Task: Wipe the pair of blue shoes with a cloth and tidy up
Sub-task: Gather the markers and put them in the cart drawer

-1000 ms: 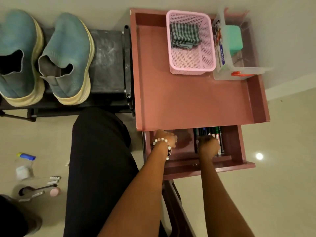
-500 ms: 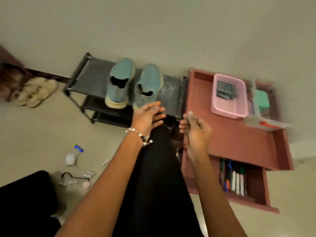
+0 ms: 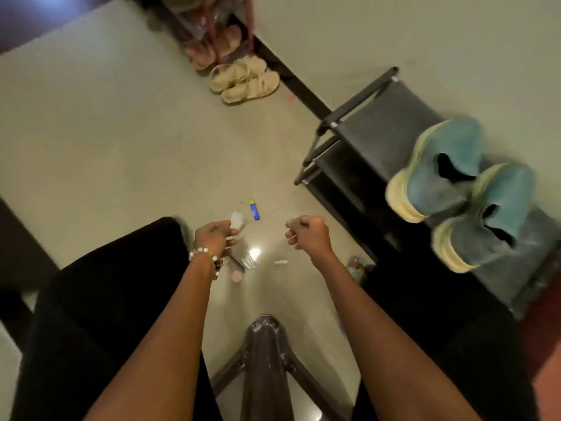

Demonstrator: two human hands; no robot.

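Both arms reach forward, left hand (image 3: 214, 235) and right hand (image 3: 307, 233) fingers curled, empty.

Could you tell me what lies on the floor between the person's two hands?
In the head view, between the left hand and right hand lies mostly bare glossy floor, with a small blue-and-yellow tube just beyond the gap.

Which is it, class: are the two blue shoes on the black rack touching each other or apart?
Touching. The head view shows the two blue shoes side by side on the black rack, their sides overlapping with no gap.
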